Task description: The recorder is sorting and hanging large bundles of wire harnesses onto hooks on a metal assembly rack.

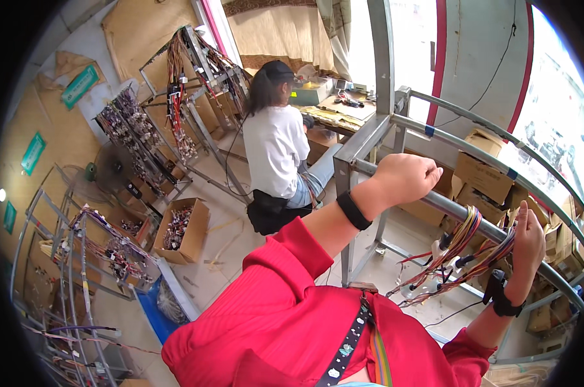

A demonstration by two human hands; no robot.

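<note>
Clutching the grey metal rail point(463, 213) in a closed grip, the left hand point(405, 177) steadies while the right hand point(529, 242) grips the coloured wire bundle point(463, 242) draped over it.

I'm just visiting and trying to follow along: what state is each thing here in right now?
left hand: closed around the metal rail
right hand: gripping the wire bundle
wire bundle: draped over the rail, ends hanging
cardboard box: open, holding small parts
seated person: back turned, at a bench
</note>
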